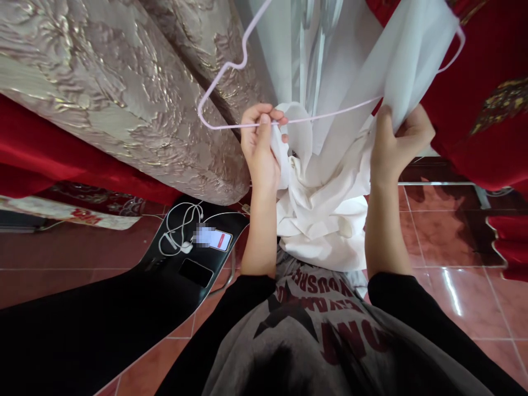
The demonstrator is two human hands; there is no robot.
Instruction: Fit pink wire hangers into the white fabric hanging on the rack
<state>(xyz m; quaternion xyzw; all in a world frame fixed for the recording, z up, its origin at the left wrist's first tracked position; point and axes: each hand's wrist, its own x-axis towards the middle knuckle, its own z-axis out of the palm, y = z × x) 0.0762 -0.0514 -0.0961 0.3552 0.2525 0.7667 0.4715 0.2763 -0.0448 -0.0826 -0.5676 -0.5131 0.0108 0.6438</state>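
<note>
My left hand [260,144] is closed in a pinch on the bottom bar of a thin pale pink clothes hanger [231,65], held up in front of me. A white garment [330,181] is draped over the hanger's right side and hangs down bunched between my arms. My right hand [398,140] is closed on the white cloth near the hanger's right end. Both forearms are bare, with black sleeves pushed up.
A gold embossed cushion or mattress [124,93] fills the upper left. Red fabric [482,88] hangs at the right. A black surface [173,264] at lower left carries two phones [218,238] and a white cable [181,228]. Red floor tiles [445,258] lie below.
</note>
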